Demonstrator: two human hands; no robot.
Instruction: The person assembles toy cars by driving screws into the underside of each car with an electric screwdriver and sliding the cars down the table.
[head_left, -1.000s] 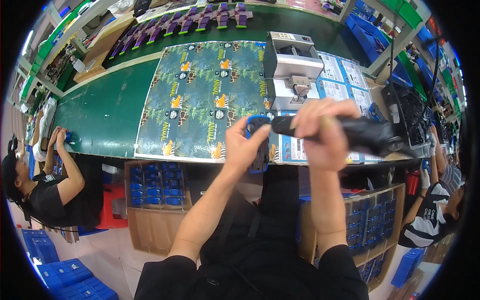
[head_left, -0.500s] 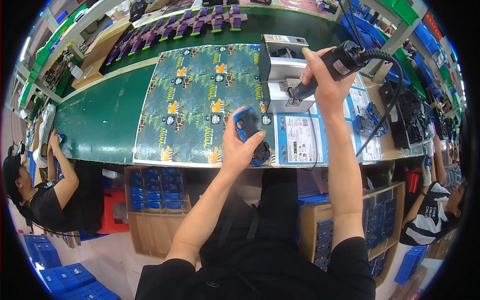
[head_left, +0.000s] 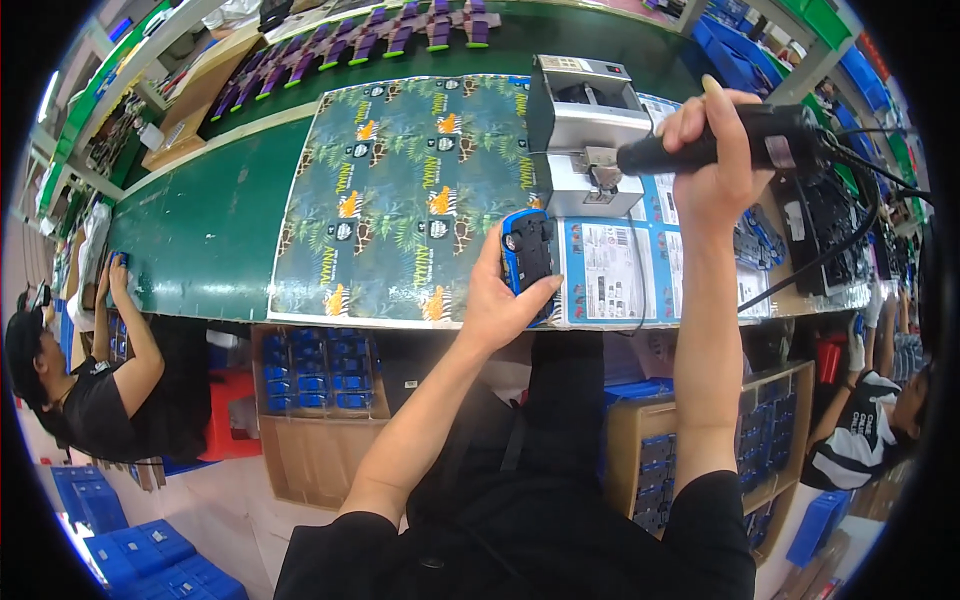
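My left hand is closed around a blue toy car, thumb along one side, at the near edge of the table. The car's black underside faces up. My right hand grips a black electric screwdriver, which is held almost level and points left. Its nose is close to the metal outlet of a silver screw feeder; whether they touch, I cannot tell. The feeder stands just beyond the toy car.
Printed jungle-pattern sheets cover the green table. More blue cars and a black tray lie right. A black cable hangs from the screwdriver. Cartons of car parts stand below the table edge. People work at both sides.
The screwdriver has swung from slanting downward to nearly level, its nose lifting up and right from low on the feeder's outlet. My left hand has shifted right with the toy car and turned it.
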